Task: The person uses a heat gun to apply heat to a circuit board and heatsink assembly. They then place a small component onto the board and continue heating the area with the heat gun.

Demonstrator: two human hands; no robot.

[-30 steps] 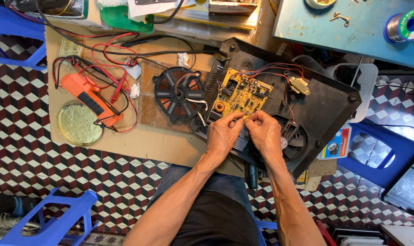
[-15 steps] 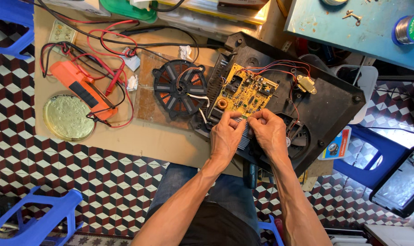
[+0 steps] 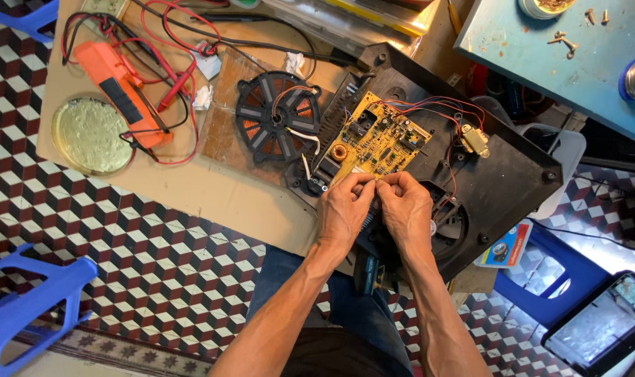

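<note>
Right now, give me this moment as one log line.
left hand | right hand | fingertips pinched together at near edge of yellow circuit board | black casing underneath

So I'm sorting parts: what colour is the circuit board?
Yellow, seen clearest in the head view: circuit board.

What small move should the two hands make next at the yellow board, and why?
Probably ease the fingertips apart a little to see the part they pinch. The left hand and right hand meet at the near edge of the yellow circuit board, which lies tilted in the black casing, and they hide whatever small piece is between them. The red wires stay attached, so pulling hard seems unwise.
</note>
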